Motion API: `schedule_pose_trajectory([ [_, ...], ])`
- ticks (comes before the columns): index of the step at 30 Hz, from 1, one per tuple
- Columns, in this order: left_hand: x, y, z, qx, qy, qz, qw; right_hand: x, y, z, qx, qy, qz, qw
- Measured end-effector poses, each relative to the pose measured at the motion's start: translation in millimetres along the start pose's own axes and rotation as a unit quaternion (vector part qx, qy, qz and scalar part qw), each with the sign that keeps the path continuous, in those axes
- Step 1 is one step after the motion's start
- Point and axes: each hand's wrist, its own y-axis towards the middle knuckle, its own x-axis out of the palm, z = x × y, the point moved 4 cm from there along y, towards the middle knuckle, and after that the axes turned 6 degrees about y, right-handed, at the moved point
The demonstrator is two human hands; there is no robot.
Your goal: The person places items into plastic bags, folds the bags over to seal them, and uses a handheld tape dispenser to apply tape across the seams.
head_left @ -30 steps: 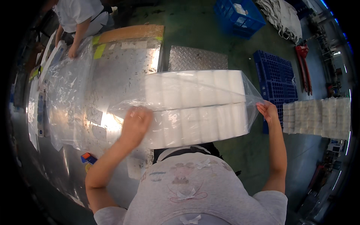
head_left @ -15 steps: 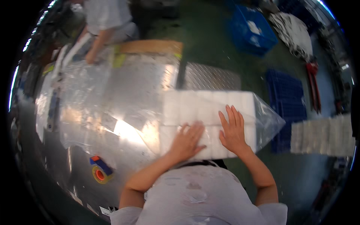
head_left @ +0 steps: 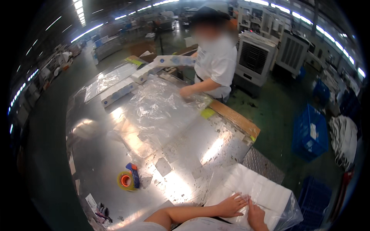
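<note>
Head view, lower right: left hand [head_left: 232,204] and right hand [head_left: 256,215] press flat, fingers spread, on the clear plastic bag of white packs [head_left: 266,192] (flattening stage, I judge); sealing needs the orange tape dispenser [head_left: 127,179]

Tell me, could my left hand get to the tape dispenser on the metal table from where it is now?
Probably yes. The left hand lies flat on the clear-bagged white bundle, holding nothing. The tape dispenser sits to its left on the bare metal table, with nothing standing between them, though it looks like a stretch across.
</note>
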Motion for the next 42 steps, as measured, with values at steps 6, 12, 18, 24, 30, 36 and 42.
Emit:
schedule_pose_trajectory([
  [6, -1, 0, -4, -0.003, 0.005, 0.029, 1.0, -13, 8, -9, -0.003, 0.055, -0.014, 0.998],
  [12, -36, -47, -56, -0.156, 0.103, 0.057, 0.981, -1, 5, -6, -0.018, 0.055, 0.007, 0.998],
  [18, -21, -98, -103, -0.351, -0.048, 0.043, 0.934, 6, 10, -5, -0.037, 0.092, 0.017, 0.995],
  [24, -110, -41, -2, -0.235, 0.063, 0.278, 0.929, 0, 10, 0, 0.001, 0.072, -0.05, 0.996],
  [30, -37, 15, -16, -0.314, 0.175, 0.194, 0.913, -7, 12, -2, -0.042, 0.126, 0.003, 0.991],
  [36, -22, 14, -24, -0.345, 0.205, 0.105, 0.91, 38, -20, 78, 0.036, 0.309, 0.112, 0.944],
  [42, -25, 3, -40, -0.405, 0.172, 0.087, 0.894, -33, -72, 120, 0.157, 0.019, 0.124, 0.98],
])
